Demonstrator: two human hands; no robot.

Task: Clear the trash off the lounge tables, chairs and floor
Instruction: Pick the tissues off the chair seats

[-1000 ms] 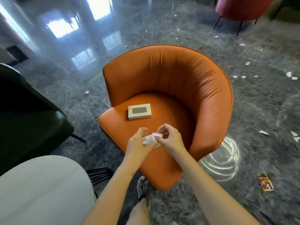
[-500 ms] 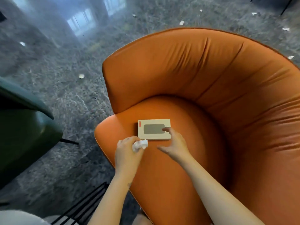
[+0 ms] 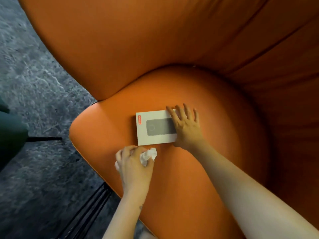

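Note:
A flat white box (image 3: 153, 128) with a grey picture and a red label lies on the seat of an orange armchair (image 3: 172, 54). My right hand (image 3: 185, 127) rests on the box's right end, fingers spread over its far corner and thumb at its near corner. My left hand (image 3: 133, 162) hovers just in front of the box and grips a crumpled white tissue (image 3: 148, 155), which pokes out between thumb and fingers.
The chair's curved back rises close behind and to the right. Grey marbled floor (image 3: 34, 83) lies to the left, with a dark green chair (image 3: 10, 131) and its black leg at the left edge. Black metal legs (image 3: 89, 211) show below.
I have leaned in closer to the chair. My right hand moved from the box's near edge onto its right end. My left hand keeps holding the tissue.

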